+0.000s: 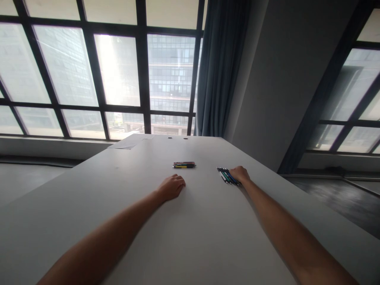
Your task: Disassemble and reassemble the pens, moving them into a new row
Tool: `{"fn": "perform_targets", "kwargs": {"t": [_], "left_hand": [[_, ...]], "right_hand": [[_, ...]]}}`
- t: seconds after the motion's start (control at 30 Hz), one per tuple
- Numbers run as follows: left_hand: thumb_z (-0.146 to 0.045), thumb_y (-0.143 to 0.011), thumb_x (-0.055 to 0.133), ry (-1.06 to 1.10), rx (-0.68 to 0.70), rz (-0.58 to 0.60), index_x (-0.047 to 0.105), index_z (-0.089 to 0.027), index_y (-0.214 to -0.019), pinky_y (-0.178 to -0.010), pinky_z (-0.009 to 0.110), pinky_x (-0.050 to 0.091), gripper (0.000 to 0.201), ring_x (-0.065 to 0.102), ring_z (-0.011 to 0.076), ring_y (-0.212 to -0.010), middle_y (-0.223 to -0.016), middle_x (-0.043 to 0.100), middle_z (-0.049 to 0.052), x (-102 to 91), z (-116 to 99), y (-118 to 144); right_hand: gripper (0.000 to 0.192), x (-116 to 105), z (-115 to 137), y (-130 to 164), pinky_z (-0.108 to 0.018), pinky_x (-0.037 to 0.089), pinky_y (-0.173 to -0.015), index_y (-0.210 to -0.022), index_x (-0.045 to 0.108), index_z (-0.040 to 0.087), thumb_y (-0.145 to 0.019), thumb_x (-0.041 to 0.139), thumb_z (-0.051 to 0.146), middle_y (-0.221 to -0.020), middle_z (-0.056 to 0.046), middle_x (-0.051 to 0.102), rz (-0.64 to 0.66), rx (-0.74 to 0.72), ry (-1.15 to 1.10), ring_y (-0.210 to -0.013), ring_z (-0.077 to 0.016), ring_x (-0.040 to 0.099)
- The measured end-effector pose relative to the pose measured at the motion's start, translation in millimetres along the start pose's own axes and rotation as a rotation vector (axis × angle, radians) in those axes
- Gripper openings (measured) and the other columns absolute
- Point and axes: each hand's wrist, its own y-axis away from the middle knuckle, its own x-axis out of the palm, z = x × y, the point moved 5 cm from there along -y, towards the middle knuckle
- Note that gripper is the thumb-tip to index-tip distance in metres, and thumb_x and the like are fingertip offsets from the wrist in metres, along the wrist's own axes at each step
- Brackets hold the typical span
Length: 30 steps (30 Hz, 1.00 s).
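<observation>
My right hand [240,174] is at the right side of a slanted row of pens [227,176], with blue, green, white and dark barrels. Its fingers are closed over the pen at the row's right edge, though the fingertips are partly hidden. Left of centre, my left hand [171,187] rests on the white table [190,237], fingers curled together and nothing visible in them. Just beyond it lies a second group of pens [184,165], side by side and pointing left to right, with yellow, red and dark barrels.
Sheets of paper [123,145] lie at the table's far left. Two dark round spots [185,138] mark the far end of the tabletop. Behind the table are large windows [118,71], a blue-grey curtain [216,71] and a grey pillar [276,79].
</observation>
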Motion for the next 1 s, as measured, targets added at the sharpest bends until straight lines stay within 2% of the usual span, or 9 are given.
{"fn": "perform_targets", "kwargs": {"t": [0.13,0.23,0.33,0.4,0.57,0.63,0.8,1.0], "left_hand": [[-0.020,-0.089,0.044,-0.002,0.001,-0.006,0.066,-0.021,-0.092,-0.080,0.030,0.048,0.022,0.057,0.0182,-0.093,-0.097,0.068,0.005,0.4,0.8,0.3],[-0.021,-0.089,0.045,-0.001,-0.009,-0.001,0.066,-0.021,-0.092,-0.081,0.030,0.048,0.021,0.058,0.0184,-0.094,-0.098,0.068,0.005,-0.3,0.4,0.3],[-0.021,-0.089,0.045,-0.006,-0.020,0.010,0.067,-0.022,-0.093,-0.082,0.031,0.048,0.022,0.058,0.0185,-0.095,-0.099,0.069,0.005,-1.7,-1.5,0.1],[-0.021,-0.089,0.045,-0.010,-0.025,0.011,0.067,-0.022,-0.093,-0.082,0.031,0.049,0.022,0.058,0.0188,-0.095,-0.099,0.069,0.005,-2.7,-2.9,0.0],[-0.020,-0.087,0.047,-0.028,-0.048,0.015,0.067,-0.022,-0.092,-0.079,0.031,0.049,0.021,0.057,0.0196,-0.093,-0.099,0.069,0.005,-4.3,-4.0,0.4],[-0.020,-0.087,0.047,-0.032,-0.051,0.017,0.067,-0.022,-0.092,-0.080,0.031,0.049,0.021,0.057,0.0196,-0.093,-0.098,0.069,0.004,-4.4,-4.2,0.5],[-0.020,-0.086,0.048,-0.033,-0.047,0.021,0.067,-0.022,-0.092,-0.082,0.032,0.049,0.020,0.057,0.0195,-0.092,-0.099,0.068,0.005,-3.8,-4.7,0.1],[-0.020,-0.086,0.047,-0.030,-0.058,0.019,0.068,-0.021,-0.091,-0.081,0.032,0.049,0.022,0.057,0.0200,-0.092,-0.098,0.068,0.005,-4.6,-5.6,-0.1]], "right_hand": [[0.030,-0.7,-0.9,1.6,-0.027,0.048,-0.072,-0.091,0.073,0.010,-0.076,0.057,0.029,-0.094,-0.020,0.070,0.004,0.000,0.004,-0.093,-0.0283,0.067],[0.031,-5.9,2.1,5.2,-0.028,0.047,-0.076,-0.098,0.072,0.011,-0.079,0.054,0.028,-0.102,-0.019,0.068,-0.038,-0.006,0.009,-0.097,-0.0273,0.064],[0.032,-17.0,24.1,14.6,-0.031,0.046,-0.083,-0.106,0.068,0.014,-0.082,0.051,0.025,-0.114,-0.016,0.062,-0.211,-0.145,0.017,-0.104,-0.0261,0.059],[0.029,-17.6,50.6,26.0,-0.030,0.044,-0.088,-0.105,0.067,0.014,-0.084,0.051,0.024,-0.114,-0.013,0.062,-0.253,-0.300,-0.007,-0.105,-0.0239,0.057],[0.027,11.5,130.4,67.3,-0.027,0.039,-0.094,-0.108,0.067,0.015,-0.086,0.054,0.024,-0.114,-0.011,0.061,-0.051,-0.684,-0.015,-0.108,-0.0214,0.053],[0.028,24.1,155.5,80.8,-0.029,0.040,-0.093,-0.111,0.066,0.015,-0.085,0.056,0.023,-0.115,-0.011,0.060,0.015,-0.770,0.036,-0.109,-0.0231,0.053],[0.029,36.7,190.2,85.2,-0.030,0.043,-0.086,-0.113,0.065,0.016,-0.087,0.054,0.020,-0.112,-0.013,0.062,0.036,-0.796,0.122,-0.106,-0.0250,0.053],[0.019,42.6,199.9,80.1,-0.029,0.043,-0.085,-0.100,0.070,0.017,-0.086,0.057,0.022,-0.106,-0.013,0.064,0.061,-0.783,0.164,-0.103,-0.0241,0.055]]}}
